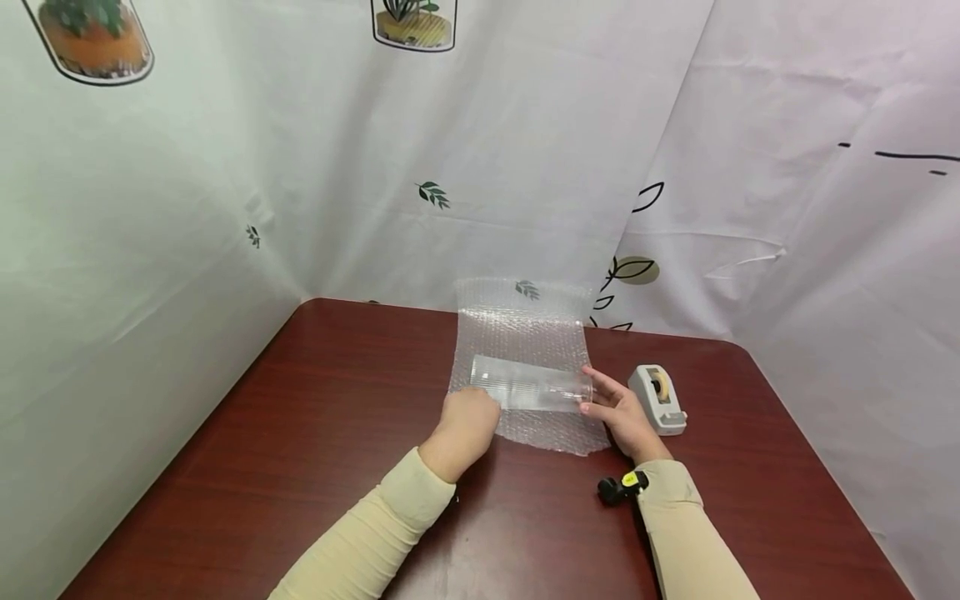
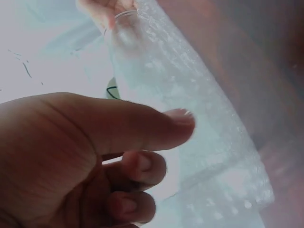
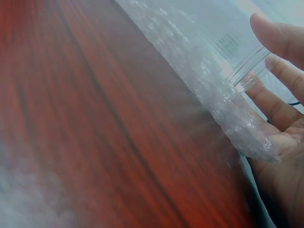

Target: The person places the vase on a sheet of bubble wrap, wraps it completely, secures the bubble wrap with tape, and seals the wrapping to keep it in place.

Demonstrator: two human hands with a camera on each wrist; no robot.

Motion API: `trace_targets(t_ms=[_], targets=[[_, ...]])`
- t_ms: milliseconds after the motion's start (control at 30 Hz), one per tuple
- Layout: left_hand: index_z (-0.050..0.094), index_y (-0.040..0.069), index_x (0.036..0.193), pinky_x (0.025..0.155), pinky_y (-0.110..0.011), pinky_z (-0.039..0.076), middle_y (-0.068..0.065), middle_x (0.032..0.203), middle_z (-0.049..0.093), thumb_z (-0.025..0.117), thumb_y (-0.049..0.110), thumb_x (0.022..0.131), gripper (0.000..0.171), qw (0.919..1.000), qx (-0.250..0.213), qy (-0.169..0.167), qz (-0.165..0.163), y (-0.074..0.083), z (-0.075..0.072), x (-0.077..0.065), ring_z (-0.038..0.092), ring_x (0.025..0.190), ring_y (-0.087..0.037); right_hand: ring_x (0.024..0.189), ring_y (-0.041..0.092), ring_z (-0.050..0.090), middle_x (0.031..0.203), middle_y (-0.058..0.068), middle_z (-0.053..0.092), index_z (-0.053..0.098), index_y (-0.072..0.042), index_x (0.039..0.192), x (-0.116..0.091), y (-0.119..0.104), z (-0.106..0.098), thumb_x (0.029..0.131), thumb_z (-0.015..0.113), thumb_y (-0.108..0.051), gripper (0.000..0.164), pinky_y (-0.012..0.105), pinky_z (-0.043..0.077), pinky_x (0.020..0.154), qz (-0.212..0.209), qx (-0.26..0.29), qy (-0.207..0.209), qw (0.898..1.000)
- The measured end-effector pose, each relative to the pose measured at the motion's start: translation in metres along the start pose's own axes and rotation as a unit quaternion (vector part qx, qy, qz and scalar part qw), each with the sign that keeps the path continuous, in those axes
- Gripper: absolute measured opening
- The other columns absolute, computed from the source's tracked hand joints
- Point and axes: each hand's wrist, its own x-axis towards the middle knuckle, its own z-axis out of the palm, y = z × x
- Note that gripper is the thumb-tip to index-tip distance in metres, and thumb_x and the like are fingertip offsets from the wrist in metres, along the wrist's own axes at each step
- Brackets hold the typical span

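A clear ribbed glass vase (image 1: 517, 385) lies on its side across a sheet of bubble wrap (image 1: 517, 333). My left hand (image 1: 471, 417) is at the vase's left end, over the wrap's near left part. In the left wrist view, the thumb (image 2: 142, 123) reaches over the clear material and the other visible fingers curl; I cannot tell what they pinch. At the vase's right end, my right hand (image 1: 618, 412) spreads its thumb and fingers about the base. The right wrist view has its fingertips right at the round base rim (image 3: 249, 69), with the wrap's corner against the palm.
A white tape dispenser (image 1: 660, 400) holding a yellowish roll stands just right of the right hand on the reddish-brown table (image 1: 337, 400). The wrap's far end rises against the white curtain (image 1: 487, 167) behind the table. A small black camera (image 1: 618, 489) sits at the right wrist.
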Motion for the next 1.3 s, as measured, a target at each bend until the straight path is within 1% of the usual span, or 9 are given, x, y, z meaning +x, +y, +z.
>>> trace_targets(t_ms=[167,267,333,500,667,900,1000,1133,1300], targets=[[0.076,0.016,0.082,0.061,-0.036,0.055,-0.006,0.086,0.065,0.072,0.010,0.086,0.009,0.9994,-0.016,0.031,0.004,-0.010,-0.005,0.002,0.062,0.081,-0.022,0.113,0.004,0.062,0.159,0.027,0.030,0.033,0.009,0.152,-0.001,0.000,0.000,0.089,0.068,0.007,0.072,0.022,0.053,0.087,0.002,0.008,-0.005,1.000],[0.075,0.015,0.082,0.057,-0.037,0.054,-0.007,0.084,0.062,0.073,0.008,0.085,0.008,0.9973,-0.024,0.070,0.004,-0.016,-0.003,0.004,0.061,0.079,-0.023,0.113,0.004,0.062,0.158,0.026,0.033,0.034,0.009,0.152,-0.001,-0.001,0.000,0.089,0.069,0.007,0.072,0.022,0.053,0.087,0.006,0.010,-0.002,1.000],[0.074,0.015,0.083,0.054,-0.038,0.054,-0.008,0.083,0.061,0.073,0.007,0.084,0.008,0.9959,-0.035,0.084,0.001,-0.019,-0.002,0.004,0.062,0.078,-0.024,0.113,0.003,0.062,0.157,0.025,0.034,0.035,0.009,0.151,-0.001,-0.002,0.000,0.089,0.069,0.007,0.072,0.021,0.053,0.088,0.006,0.011,0.002,1.000],[0.074,0.013,0.088,0.050,-0.040,0.055,-0.010,0.085,0.060,0.075,0.007,0.085,0.007,0.9948,-0.057,0.084,-0.007,-0.023,-0.004,0.005,0.063,0.073,-0.024,0.113,0.001,0.061,0.159,0.027,0.031,0.036,0.008,0.151,-0.001,-0.002,0.000,0.088,0.068,0.008,0.070,0.019,0.052,0.087,0.005,0.010,0.006,1.000],[0.072,0.008,0.085,0.048,-0.037,0.054,-0.013,0.091,0.059,0.074,0.002,0.083,0.007,0.9915,-0.081,0.101,-0.012,-0.024,-0.004,0.006,0.062,0.064,-0.023,0.113,0.000,0.061,0.159,0.026,0.031,0.037,0.006,0.152,0.000,-0.002,0.000,0.089,0.067,0.008,0.069,0.018,0.052,0.087,0.013,0.007,0.007,1.000],[0.062,0.000,0.078,0.054,-0.034,0.055,-0.019,0.093,0.054,0.071,-0.006,0.078,0.011,0.9827,-0.139,0.121,-0.018,-0.024,0.001,0.008,0.063,0.059,-0.025,0.110,0.001,0.062,0.158,0.027,0.032,0.037,0.008,0.151,0.000,-0.003,0.001,0.089,0.068,0.007,0.070,0.019,0.052,0.086,0.017,0.012,0.009,1.000],[0.060,0.000,0.079,0.057,-0.033,0.056,-0.019,0.093,0.052,0.072,-0.006,0.077,0.013,0.9813,-0.147,0.122,-0.021,-0.024,0.002,0.009,0.062,0.062,-0.026,0.109,0.002,0.062,0.158,0.027,0.032,0.036,0.009,0.151,0.000,-0.003,0.001,0.089,0.068,0.007,0.069,0.019,0.052,0.085,0.015,0.013,0.010,1.000],[0.058,-0.003,0.087,0.055,-0.030,0.054,-0.022,0.099,0.049,0.072,-0.005,0.077,0.018,0.9797,-0.169,0.104,-0.026,-0.025,0.004,0.011,0.058,0.061,-0.023,0.108,0.002,0.062,0.158,0.027,0.032,0.036,0.010,0.151,0.000,-0.004,0.001,0.089,0.068,0.007,0.070,0.019,0.053,0.085,0.016,0.013,0.011,1.000],[0.055,-0.001,0.107,0.052,-0.032,0.049,-0.024,0.102,0.049,0.068,-0.005,0.081,0.030,0.9749,-0.206,0.081,-0.026,-0.030,0.007,0.012,0.055,0.064,-0.024,0.108,0.003,0.063,0.157,0.029,0.031,0.036,0.009,0.151,0.001,-0.004,0.001,0.089,0.068,0.007,0.070,0.020,0.053,0.085,0.020,0.016,0.011,1.000]])
